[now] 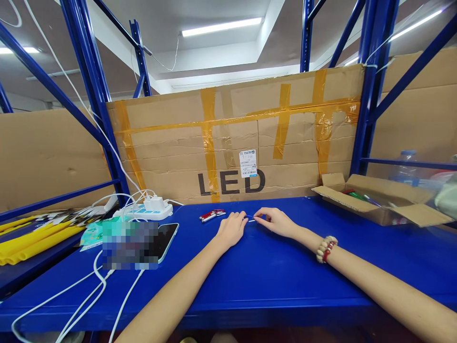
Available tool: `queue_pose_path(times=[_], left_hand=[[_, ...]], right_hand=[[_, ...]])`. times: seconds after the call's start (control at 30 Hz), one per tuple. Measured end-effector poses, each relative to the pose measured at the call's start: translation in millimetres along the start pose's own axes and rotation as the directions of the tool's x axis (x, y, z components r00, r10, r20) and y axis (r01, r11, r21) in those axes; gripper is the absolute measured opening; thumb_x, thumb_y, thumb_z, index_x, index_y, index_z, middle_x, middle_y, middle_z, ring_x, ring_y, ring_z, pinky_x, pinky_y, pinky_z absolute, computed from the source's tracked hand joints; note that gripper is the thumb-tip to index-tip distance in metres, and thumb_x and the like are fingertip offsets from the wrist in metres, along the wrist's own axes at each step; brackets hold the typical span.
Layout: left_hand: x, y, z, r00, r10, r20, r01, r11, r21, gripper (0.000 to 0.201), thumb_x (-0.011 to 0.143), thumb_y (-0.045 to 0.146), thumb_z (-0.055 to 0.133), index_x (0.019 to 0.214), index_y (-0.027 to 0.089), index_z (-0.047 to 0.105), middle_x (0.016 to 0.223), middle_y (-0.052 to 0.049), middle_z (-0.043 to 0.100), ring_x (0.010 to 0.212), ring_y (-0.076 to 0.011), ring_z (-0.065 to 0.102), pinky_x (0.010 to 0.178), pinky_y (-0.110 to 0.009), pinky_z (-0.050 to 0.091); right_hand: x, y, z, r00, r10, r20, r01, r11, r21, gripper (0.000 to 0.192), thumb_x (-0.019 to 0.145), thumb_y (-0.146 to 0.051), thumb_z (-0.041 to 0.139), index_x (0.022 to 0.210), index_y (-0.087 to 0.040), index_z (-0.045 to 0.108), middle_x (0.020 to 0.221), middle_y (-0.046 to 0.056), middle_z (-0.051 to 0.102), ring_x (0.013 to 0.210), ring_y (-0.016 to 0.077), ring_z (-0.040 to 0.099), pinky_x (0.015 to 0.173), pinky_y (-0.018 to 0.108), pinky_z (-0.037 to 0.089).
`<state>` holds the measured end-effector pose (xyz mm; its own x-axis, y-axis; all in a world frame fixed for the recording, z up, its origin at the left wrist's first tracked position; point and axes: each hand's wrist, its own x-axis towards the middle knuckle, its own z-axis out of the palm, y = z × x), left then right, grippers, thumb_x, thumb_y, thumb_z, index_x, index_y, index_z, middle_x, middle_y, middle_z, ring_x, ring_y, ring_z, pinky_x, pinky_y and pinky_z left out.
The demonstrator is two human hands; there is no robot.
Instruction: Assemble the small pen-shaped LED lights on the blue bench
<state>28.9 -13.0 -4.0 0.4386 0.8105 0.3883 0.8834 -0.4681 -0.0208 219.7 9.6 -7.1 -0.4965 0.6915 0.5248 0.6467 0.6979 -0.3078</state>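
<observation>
My left hand (232, 229) rests low over the blue shelf top, its fingers curled down and drawn together. Facing it, my right hand (276, 222) has thumb and forefinger closed in a pinch. A very thin, pale strand-like piece (250, 217) spans the small gap between the fingertips of both hands; its exact kind is too small to tell. Just below it a short white sliver (252, 220) shows on the shelf top. Left of my left hand lie several red and silver pen-like pieces (212, 216) in a small bunch.
A phone (168, 240) and a white power strip (162, 211) with cables lie on the left. Yellow tubes (46, 240) are at the far left. An open cardboard box (380, 202) with pens sits at right. A large cardboard panel (171, 157) stands behind the blue shelf (285, 281).
</observation>
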Motion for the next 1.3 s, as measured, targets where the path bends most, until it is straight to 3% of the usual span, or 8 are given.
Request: queue_pose_path(times=[0.3, 0.7, 0.9, 1.07, 1.3], left_hand=[[-2.0, 2.7, -4.4, 0.999, -0.045, -0.006, 0.044, 0.997, -0.059, 0.037, 0.093, 0.036, 0.015, 0.091, 0.023, 0.050, 0.082, -0.003, 0.059, 0.084, -0.0182, 0.053, 0.065, -0.026, 0.042], [0.5, 4.0, -4.4, 0.998, -0.064, -0.016, 0.062, 0.995, -0.077, 0.038, 0.092, 0.036, 0.020, 0.090, 0.021, 0.055, 0.082, -0.004, 0.057, 0.087, -0.0175, 0.053, 0.065, -0.025, 0.043], [0.6, 4.6, -2.1, 0.995, -0.095, -0.016, 0.093, 0.993, -0.067, 0.040, 0.093, 0.035, 0.019, 0.088, 0.020, 0.055, 0.081, -0.005, 0.057, 0.084, -0.0175, 0.055, 0.067, -0.026, 0.044], [1.1, 4.5, -1.0, 0.993, -0.119, 0.009, 0.119, 0.989, -0.091, 0.039, 0.093, 0.034, 0.019, 0.088, 0.019, 0.055, 0.082, -0.006, 0.058, 0.084, -0.0185, 0.056, 0.068, -0.028, 0.045], [-0.1, 3.2, 0.6, 1.000, 0.007, 0.028, -0.002, 0.983, -0.184, 0.037, 0.093, 0.033, 0.018, 0.094, 0.019, 0.052, 0.089, -0.005, 0.059, 0.083, -0.0168, 0.058, 0.072, -0.027, 0.045]], right_hand=[[-0.4, -3.5, 0.7, 0.998, 0.036, 0.047, -0.036, 0.999, 0.012, 0.030, 0.085, -0.044, 0.042, 0.084, -0.021, 0.061, 0.079, 0.000, 0.063, 0.062, 0.0127, 0.053, 0.055, 0.025, 0.036], [-0.4, -6.0, -0.5, 0.995, 0.067, 0.077, -0.069, 0.997, 0.030, 0.030, 0.086, -0.045, 0.038, 0.082, -0.021, 0.057, 0.072, -0.001, 0.062, 0.056, 0.0111, 0.050, 0.053, 0.024, 0.036], [-0.2, -8.1, -1.4, 0.994, 0.068, 0.087, -0.074, 0.995, 0.065, 0.027, 0.085, -0.043, 0.041, 0.086, -0.021, 0.057, 0.080, 0.000, 0.064, 0.050, 0.0089, 0.050, 0.052, 0.023, 0.038], [-0.2, -8.2, 1.2, 0.996, 0.019, 0.090, -0.027, 0.996, 0.086, 0.031, 0.083, -0.045, 0.047, 0.098, -0.021, 0.058, 0.086, 0.001, 0.063, 0.051, 0.0091, 0.050, 0.051, 0.023, 0.039], [-1.6, -15.4, -1.3, 0.982, -0.166, 0.095, 0.174, 0.981, -0.084, 0.027, 0.086, -0.039, 0.042, 0.091, -0.020, 0.061, 0.084, 0.004, 0.062, 0.067, 0.0138, 0.055, 0.060, 0.024, 0.041]])
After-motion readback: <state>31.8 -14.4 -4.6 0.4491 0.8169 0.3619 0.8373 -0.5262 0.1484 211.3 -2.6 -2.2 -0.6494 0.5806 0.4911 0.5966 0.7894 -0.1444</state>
